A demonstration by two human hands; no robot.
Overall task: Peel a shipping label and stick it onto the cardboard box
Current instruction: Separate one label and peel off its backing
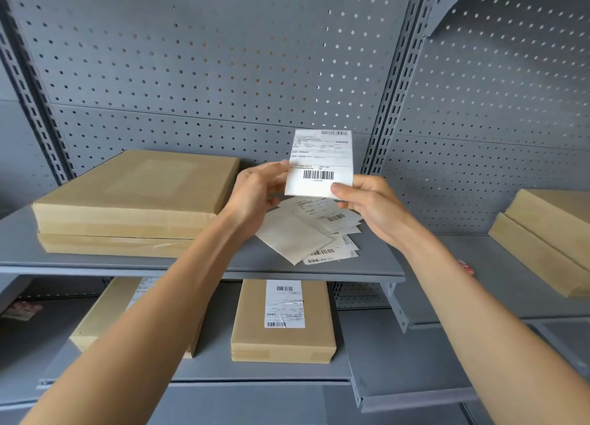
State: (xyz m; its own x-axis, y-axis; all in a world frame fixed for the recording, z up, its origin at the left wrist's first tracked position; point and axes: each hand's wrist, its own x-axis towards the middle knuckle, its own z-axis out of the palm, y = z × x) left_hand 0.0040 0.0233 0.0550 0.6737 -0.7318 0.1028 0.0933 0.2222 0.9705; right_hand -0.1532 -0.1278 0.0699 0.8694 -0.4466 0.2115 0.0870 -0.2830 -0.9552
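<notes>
I hold a white shipping label [321, 162] upright above the grey shelf [198, 263], its barcode facing me. My left hand [255, 191] pinches its left edge and my right hand [370, 204] pinches its lower right corner. Under my hands lies a loose pile of labels [322, 233] with a blank backing sheet on top. A large flat cardboard box [137, 191] with a bare top rests on another box at the left of the same shelf, apart from both hands.
On the lower shelf sit a small cardboard box with a label stuck on it [284, 319] and a second labelled box [105, 312] partly behind my left arm. More cardboard boxes [549, 236] lie on the right shelf. Perforated grey panels close the back.
</notes>
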